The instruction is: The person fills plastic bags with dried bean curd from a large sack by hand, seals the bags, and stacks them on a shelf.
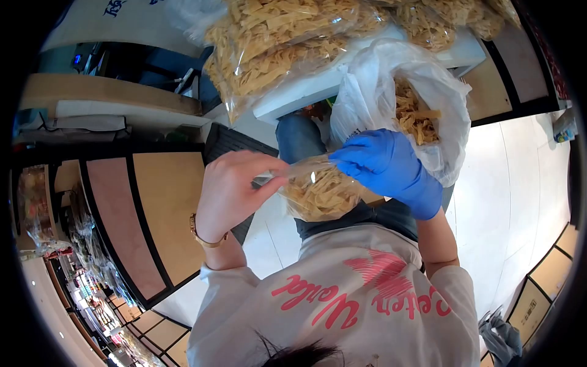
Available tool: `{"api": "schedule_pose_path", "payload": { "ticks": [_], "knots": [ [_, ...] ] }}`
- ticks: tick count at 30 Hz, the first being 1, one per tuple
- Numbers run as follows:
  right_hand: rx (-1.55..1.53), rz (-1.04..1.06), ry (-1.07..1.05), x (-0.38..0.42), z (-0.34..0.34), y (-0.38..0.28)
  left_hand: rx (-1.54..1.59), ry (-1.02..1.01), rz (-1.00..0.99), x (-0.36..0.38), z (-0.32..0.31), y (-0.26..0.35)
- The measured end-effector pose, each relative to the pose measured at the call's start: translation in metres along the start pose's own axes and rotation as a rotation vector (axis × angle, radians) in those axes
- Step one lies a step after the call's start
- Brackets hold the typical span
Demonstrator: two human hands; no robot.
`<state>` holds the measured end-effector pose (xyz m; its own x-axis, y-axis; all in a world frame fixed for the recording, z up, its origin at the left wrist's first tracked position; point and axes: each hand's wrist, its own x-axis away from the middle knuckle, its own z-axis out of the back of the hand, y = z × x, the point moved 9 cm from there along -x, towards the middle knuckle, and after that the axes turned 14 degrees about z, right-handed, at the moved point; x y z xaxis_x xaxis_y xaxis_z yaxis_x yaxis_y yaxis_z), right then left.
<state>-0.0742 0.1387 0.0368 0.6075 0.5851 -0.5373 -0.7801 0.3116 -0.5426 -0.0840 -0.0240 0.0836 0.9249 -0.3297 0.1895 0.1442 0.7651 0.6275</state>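
Observation:
A clear plastic bag (323,194) with pale yellow, flat noodle-like strips in it hangs between my hands, above my lap. Bare, with a gold watch at the wrist, my left hand (238,186) pinches the bag's top edge at the left. My right hand (385,165), in a blue glove, grips the same edge at the right with closed fingers. Just beyond the glove stands a white plastic carrier bag (367,92), its mouth wide, with loose strips (416,113) of the same sort inside.
Large clear bags (275,46) full of the strips are piled on a white table (293,101) in front of me. Wooden panelled cabinets (168,208) stand at the left, near a dark mat (235,144). Pale floor tiles (495,177) extend to the right. Grey cloth (501,336) lies at lower right.

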Motion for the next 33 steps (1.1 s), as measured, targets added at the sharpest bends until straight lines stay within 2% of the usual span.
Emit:
{"api": "schedule_pose_path", "payload": {
  "ticks": [1,2,4,8,11,13,18,20,22,27,29,33],
  "knots": [
    [0.066,-0.011,-0.07,-0.006,-0.004,-0.005,-0.291,0.085,-0.138,0.003,0.002,0.015],
    [0.135,-0.026,-0.138,-0.009,-0.008,-0.006,-0.292,0.09,-0.138,0.002,0.002,0.014],
    [0.106,-0.052,-0.121,-0.008,-0.003,-0.004,-0.343,0.173,-0.221,0.001,0.001,0.019],
    [0.059,-0.142,-0.003,0.008,0.014,0.015,-0.359,0.176,-0.185,-0.002,0.0,0.013],
    [0.101,-0.127,-0.055,0.008,0.012,0.014,-0.368,0.125,-0.183,-0.005,-0.003,0.013],
    [0.095,-0.111,-0.055,0.008,0.01,0.012,-0.369,0.111,-0.273,-0.006,-0.005,0.017],
    [0.091,-0.039,-0.022,0.006,0.007,0.006,-0.334,0.035,-0.269,-0.012,-0.01,0.018],
    [0.015,-0.045,-0.011,0.004,0.005,0.004,-0.29,0.026,-0.266,-0.013,-0.011,0.017],
    [-0.008,-0.04,0.009,0.004,0.004,0.003,-0.39,0.041,-0.353,-0.01,-0.016,0.018],
    [-0.014,-0.021,0.011,0.001,0.004,-0.002,-0.311,0.015,-0.341,-0.01,-0.017,0.025],
    [-0.031,-0.028,-0.059,-0.004,-0.003,-0.006,-0.277,0.008,-0.328,-0.011,-0.018,0.025],
    [-0.141,-0.062,-0.004,-0.004,0.0,-0.003,-0.329,-0.012,-0.376,-0.009,-0.018,0.025]
  ]
}}
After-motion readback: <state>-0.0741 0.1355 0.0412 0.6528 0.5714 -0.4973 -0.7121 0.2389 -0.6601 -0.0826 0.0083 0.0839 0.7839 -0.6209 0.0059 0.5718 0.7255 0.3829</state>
